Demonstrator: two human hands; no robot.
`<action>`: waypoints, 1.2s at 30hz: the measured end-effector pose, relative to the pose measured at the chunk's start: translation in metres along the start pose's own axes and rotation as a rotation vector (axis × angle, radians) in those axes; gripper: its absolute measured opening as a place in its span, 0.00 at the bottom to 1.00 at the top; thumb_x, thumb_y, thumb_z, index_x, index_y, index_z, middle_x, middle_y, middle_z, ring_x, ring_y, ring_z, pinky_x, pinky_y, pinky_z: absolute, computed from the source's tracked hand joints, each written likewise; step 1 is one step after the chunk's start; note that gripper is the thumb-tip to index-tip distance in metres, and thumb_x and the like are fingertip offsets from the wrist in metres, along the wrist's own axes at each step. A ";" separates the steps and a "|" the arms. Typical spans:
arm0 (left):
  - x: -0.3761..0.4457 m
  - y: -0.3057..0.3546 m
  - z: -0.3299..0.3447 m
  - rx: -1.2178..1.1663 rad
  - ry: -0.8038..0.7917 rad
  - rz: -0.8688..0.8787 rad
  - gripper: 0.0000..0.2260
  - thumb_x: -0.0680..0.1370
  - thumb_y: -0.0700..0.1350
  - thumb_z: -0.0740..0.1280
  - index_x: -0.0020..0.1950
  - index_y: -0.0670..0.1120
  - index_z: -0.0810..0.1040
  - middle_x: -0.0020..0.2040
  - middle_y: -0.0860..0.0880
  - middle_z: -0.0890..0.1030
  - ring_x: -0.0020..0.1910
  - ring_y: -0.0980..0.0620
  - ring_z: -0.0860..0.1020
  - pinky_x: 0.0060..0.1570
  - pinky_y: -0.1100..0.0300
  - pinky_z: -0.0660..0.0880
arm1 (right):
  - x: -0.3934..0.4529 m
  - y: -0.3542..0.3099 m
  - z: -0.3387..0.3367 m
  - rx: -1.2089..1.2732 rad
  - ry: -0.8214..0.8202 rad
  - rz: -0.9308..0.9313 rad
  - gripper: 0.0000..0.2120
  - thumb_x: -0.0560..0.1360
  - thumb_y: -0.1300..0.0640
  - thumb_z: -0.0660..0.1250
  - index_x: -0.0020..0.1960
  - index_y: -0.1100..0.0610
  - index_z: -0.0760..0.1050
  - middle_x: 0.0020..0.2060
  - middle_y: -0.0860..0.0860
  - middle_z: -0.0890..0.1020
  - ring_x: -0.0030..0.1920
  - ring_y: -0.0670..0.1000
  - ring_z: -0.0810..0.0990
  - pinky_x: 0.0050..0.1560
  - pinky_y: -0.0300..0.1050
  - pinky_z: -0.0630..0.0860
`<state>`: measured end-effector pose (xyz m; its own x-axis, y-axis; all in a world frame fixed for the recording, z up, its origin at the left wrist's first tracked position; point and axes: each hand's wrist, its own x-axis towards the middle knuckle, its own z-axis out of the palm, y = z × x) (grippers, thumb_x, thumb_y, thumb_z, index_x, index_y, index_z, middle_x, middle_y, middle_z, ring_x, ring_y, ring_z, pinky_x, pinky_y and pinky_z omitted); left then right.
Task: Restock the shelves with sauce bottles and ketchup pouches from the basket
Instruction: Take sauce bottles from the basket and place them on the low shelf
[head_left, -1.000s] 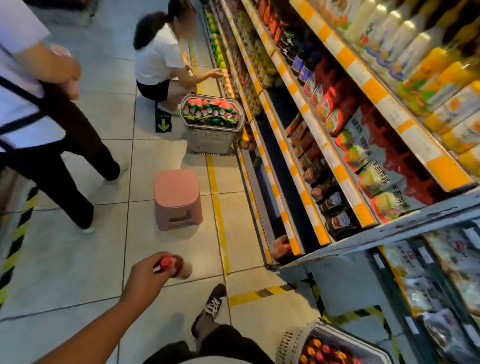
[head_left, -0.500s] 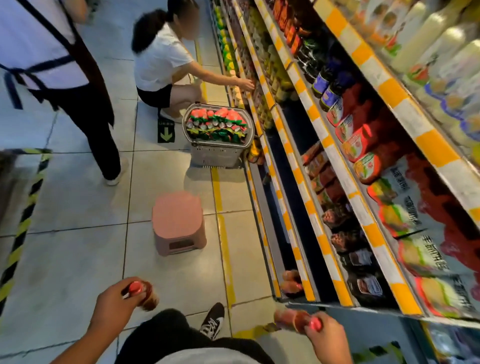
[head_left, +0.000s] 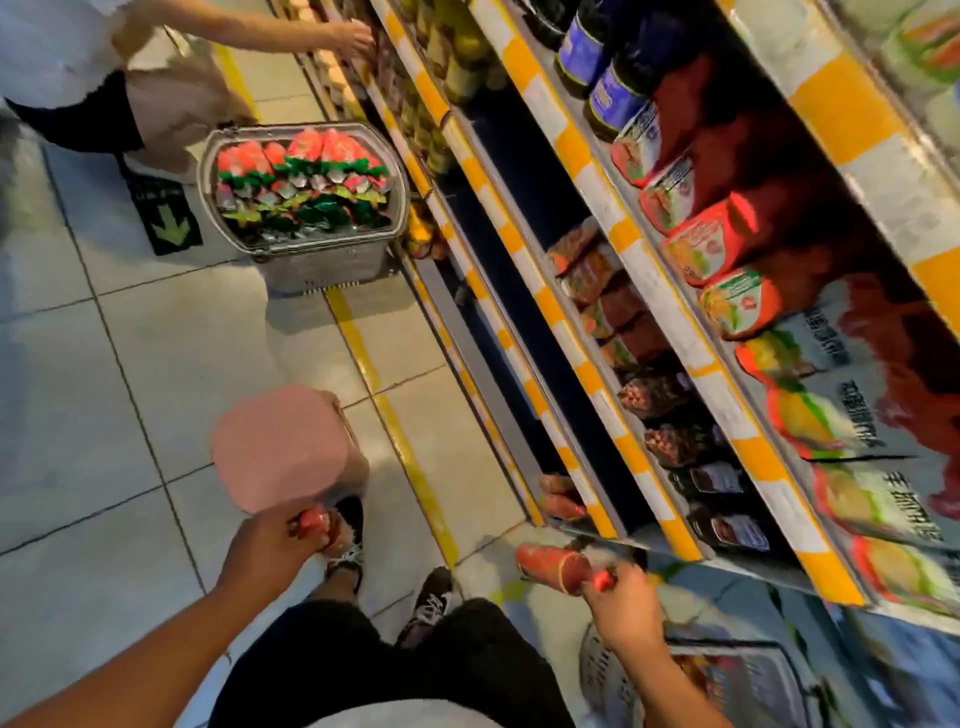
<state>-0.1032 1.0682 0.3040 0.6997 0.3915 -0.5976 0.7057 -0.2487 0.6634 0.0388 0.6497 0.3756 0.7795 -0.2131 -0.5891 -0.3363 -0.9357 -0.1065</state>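
Observation:
My left hand (head_left: 267, 543) grips a small red-capped sauce bottle (head_left: 318, 522) just in front of the pink stool. My right hand (head_left: 621, 603) holds a second red-capped sauce bottle (head_left: 553, 566) on its side by the neck, base pointing left, below the end of the low shelves (head_left: 571, 332). Similar bottles (head_left: 556, 496) lie at the near end of the bottom shelf. A grey basket (head_left: 608, 670) with red-topped items stands on the floor under my right forearm. Farther up the aisle a second basket (head_left: 322, 260) is packed with red and green ketchup pouches (head_left: 298, 182).
A pink plastic stool (head_left: 283, 447) stands on the tiled floor ahead of my feet. Another person (head_left: 104, 78) crouches at the top left, one hand reaching into the shelves. Red pouches and dark jars fill the upper shelves on the right. A yellow floor line runs beside the shelving.
The view has dropped and moved closer to the shelves and stool. Both hands came forward with their bottles; the right bottle now nears the bottom shelf end. The standing person has left view.

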 end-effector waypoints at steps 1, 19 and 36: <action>0.016 0.008 -0.001 0.007 -0.039 0.007 0.14 0.72 0.40 0.80 0.52 0.55 0.85 0.46 0.54 0.86 0.48 0.51 0.83 0.46 0.56 0.76 | 0.002 0.000 0.005 0.005 -0.002 0.045 0.07 0.73 0.59 0.74 0.39 0.57 0.77 0.35 0.53 0.80 0.39 0.59 0.80 0.38 0.51 0.75; 0.245 0.068 0.180 -0.067 -0.253 0.191 0.14 0.73 0.35 0.76 0.57 0.44 0.85 0.52 0.47 0.86 0.53 0.48 0.83 0.56 0.51 0.79 | 0.164 -0.031 0.127 0.815 -0.025 0.667 0.08 0.76 0.63 0.72 0.53 0.67 0.80 0.46 0.65 0.85 0.44 0.60 0.86 0.47 0.53 0.84; 0.377 0.034 0.418 -0.115 -0.182 0.274 0.13 0.70 0.48 0.76 0.54 0.51 0.84 0.49 0.54 0.85 0.50 0.50 0.81 0.51 0.56 0.74 | 0.355 0.000 0.241 1.333 0.209 0.749 0.08 0.79 0.60 0.72 0.55 0.64 0.77 0.42 0.59 0.80 0.32 0.51 0.79 0.32 0.38 0.77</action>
<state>0.2307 0.8367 -0.0870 0.8773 0.1566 -0.4536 0.4786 -0.2174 0.8507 0.1880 0.6418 -0.0264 0.2419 -0.6445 -0.7254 -0.7949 0.2971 -0.5291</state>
